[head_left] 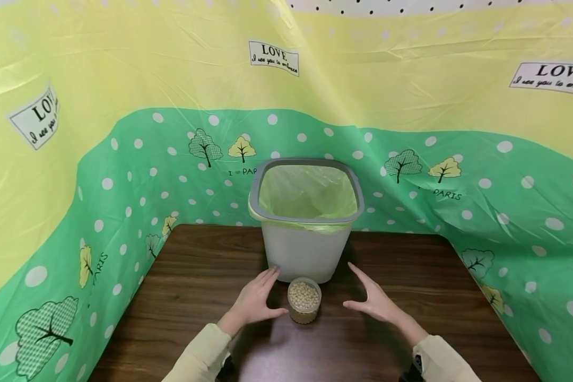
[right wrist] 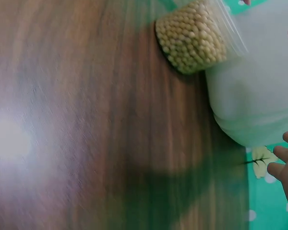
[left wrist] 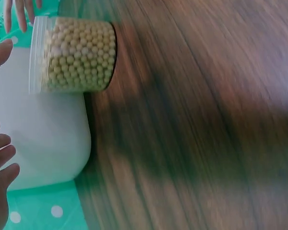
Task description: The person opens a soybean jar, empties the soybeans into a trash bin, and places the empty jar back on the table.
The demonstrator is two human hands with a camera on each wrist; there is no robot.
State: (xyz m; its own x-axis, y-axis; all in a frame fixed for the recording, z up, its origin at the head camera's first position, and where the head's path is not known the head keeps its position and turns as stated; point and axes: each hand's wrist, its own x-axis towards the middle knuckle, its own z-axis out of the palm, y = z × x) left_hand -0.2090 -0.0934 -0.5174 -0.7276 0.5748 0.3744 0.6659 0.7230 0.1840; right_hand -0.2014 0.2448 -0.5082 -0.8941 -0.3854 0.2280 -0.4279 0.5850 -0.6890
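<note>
Hands (head_left: 315, 305) flanking bean jar (head_left: 304, 300), "LOVE" backdrop (head_left: 274, 57)

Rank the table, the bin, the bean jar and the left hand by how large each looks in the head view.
1. table
2. bin
3. left hand, nearer the camera, so unsure against the jar
4. bean jar

Bare table (head_left: 200, 276) lies open either side of the jar (head_left: 304, 300); the bin (head_left: 306, 223) blocks directly behind.

Head view looks forward and down from above. Wrist views sit low, sideways, close; all share the bean jar (head_left: 304, 300) on the surface (head_left: 196, 276).
</note>
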